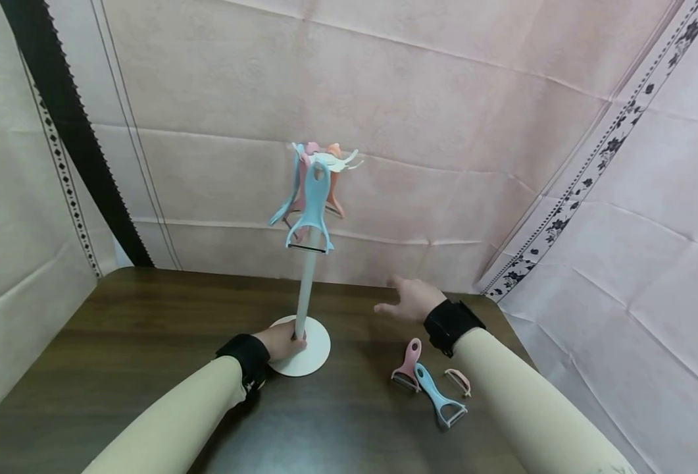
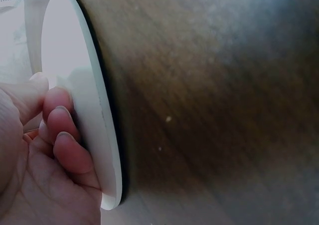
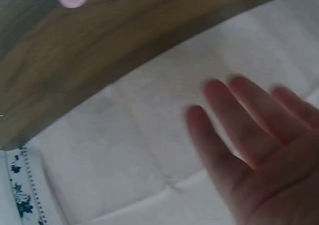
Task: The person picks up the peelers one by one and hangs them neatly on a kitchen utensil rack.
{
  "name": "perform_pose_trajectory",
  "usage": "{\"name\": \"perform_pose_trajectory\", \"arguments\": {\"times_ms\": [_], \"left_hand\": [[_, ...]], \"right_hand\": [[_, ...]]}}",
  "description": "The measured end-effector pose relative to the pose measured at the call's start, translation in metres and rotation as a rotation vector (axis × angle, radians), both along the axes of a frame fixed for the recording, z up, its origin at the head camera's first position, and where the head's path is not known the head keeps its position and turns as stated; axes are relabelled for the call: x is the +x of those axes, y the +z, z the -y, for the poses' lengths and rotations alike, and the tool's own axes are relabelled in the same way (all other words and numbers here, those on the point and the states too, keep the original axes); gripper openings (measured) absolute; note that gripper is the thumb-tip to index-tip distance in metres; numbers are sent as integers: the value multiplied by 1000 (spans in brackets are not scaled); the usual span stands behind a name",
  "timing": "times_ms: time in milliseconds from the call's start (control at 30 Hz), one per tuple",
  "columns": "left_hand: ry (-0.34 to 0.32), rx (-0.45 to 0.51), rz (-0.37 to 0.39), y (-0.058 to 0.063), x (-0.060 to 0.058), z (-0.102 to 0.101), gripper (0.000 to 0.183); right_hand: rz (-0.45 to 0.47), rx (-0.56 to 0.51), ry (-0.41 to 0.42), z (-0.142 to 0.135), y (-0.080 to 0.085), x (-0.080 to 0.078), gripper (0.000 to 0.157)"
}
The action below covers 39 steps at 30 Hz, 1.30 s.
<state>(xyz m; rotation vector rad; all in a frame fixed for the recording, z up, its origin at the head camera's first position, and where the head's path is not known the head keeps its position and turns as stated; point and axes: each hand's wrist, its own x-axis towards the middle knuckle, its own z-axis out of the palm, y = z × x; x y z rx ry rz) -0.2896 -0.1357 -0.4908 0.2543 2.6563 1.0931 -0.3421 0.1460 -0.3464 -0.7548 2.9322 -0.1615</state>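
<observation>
A white stand (image 1: 306, 283) rises from a round base (image 1: 313, 355), with several peelers hanging from its hooked top. Among them are a blue peeler (image 1: 316, 204) in front, another blue one (image 1: 291, 191) on the left and an orange one (image 1: 333, 187) on the right. My left hand (image 1: 277, 340) grips the pole low down, its fingers curled just over the base in the left wrist view. Well right of the stand, my right hand (image 1: 412, 299) is in the air with fingers extended and holds nothing. Below it lie a pink peeler (image 1: 410, 362), a blue peeler (image 1: 434, 394) and a peach peeler (image 1: 458, 380).
The dark wooden table (image 1: 147, 368) has rounded far corners. Pale creased cloth (image 1: 443, 131) hangs behind it and along both sides, with a patterned border (image 1: 585, 171) on the right. A black strip (image 1: 76, 125) runs down at the left.
</observation>
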Motion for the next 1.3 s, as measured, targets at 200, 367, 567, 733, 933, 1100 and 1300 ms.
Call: {"name": "perform_pose_trajectory", "arguments": {"times_ms": [200, 367, 567, 733, 933, 1100, 1300], "left_hand": [[-28, 11, -29, 1, 2, 1, 8], [-46, 13, -60, 5, 5, 0, 5], [-48, 12, -50, 6, 6, -1, 5], [-39, 16, -44, 6, 5, 1, 6], [-36, 13, -51, 4, 3, 2, 6], [-27, 12, -45, 3, 3, 3, 5], [-26, 6, -37, 13, 9, 0, 4]], "right_hand": [[185, 195, -114, -15, -23, 3, 76], [250, 252, -194, -24, -40, 6, 56], [247, 279, -243, -28, -52, 12, 55], [244, 280, -228, -27, -58, 17, 50], [231, 287, -207, -26, -65, 17, 48], [238, 304, -207, -24, -72, 13, 45], [239, 304, -187, -25, -85, 11, 41]]}}
